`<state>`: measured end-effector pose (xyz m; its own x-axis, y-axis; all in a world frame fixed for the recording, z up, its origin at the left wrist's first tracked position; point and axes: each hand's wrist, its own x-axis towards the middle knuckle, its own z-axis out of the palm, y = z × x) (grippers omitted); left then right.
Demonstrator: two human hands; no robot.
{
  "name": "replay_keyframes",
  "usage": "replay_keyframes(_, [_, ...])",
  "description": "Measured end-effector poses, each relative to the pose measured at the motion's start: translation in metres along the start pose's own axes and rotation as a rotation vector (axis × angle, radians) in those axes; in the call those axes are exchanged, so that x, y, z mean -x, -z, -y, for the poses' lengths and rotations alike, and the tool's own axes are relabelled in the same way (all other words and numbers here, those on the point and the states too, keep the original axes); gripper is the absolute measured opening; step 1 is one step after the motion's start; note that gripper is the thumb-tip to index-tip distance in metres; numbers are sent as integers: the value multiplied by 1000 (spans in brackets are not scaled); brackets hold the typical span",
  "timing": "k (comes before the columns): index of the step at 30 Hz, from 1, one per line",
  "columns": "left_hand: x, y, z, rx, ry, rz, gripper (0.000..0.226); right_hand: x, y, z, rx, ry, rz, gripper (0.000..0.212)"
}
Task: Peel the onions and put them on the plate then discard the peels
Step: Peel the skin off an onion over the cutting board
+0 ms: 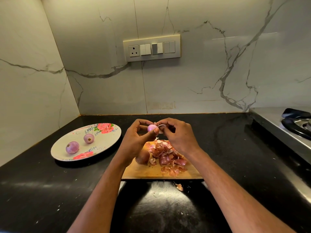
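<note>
My left hand [138,137] grips a small pink onion [152,127] above the far end of the wooden cutting board [144,172]. My right hand [178,133] pinches a strip of peel [161,126] at the onion's right side. An unpeeled brown onion [142,157] lies on the board beside a heap of dry peels [166,153]. Two peeled purple onions [72,147] [88,138] sit on the floral plate [107,142] to the left.
One loose peel [179,187] lies on the black counter [42,190] in front of the board. A gas stove [296,126] stands at the right edge. A switch panel [151,47] is on the marble wall behind.
</note>
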<state>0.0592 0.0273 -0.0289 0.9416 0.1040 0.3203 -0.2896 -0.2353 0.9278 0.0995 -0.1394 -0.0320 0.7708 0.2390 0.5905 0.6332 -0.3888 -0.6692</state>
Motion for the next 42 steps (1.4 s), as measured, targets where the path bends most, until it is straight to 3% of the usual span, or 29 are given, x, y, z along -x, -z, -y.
replay_keyframes(7, [1,5,-2,2,10,103,48,-1,7,-4,89,-47,-21,21])
replay_keyframes(11, [0,6,-2,24,-1,54,39,-1,13,-13,130,-117,-24,22])
replay_keyframes(16, [-4,9,5,7,2,-5,32,2,15,-8,212,-93,259,22])
replay_keyframes(19, [-5,9,7,-16,17,-6,33,1,11,-6,232,-89,315,27])
replay_keyframes(24, [-5,9,7,-14,49,-29,30,-1,12,-7,92,-60,237,42])
replay_keyframes(30, [-4,7,5,9,73,-34,27,-2,12,-8,63,-92,208,32])
replay_keyframes(37, [-4,7,4,54,84,-42,29,0,7,-1,-168,-101,157,43])
replay_keyframes(42, [-3,5,2,80,65,-19,25,0,4,1,-171,-92,102,36])
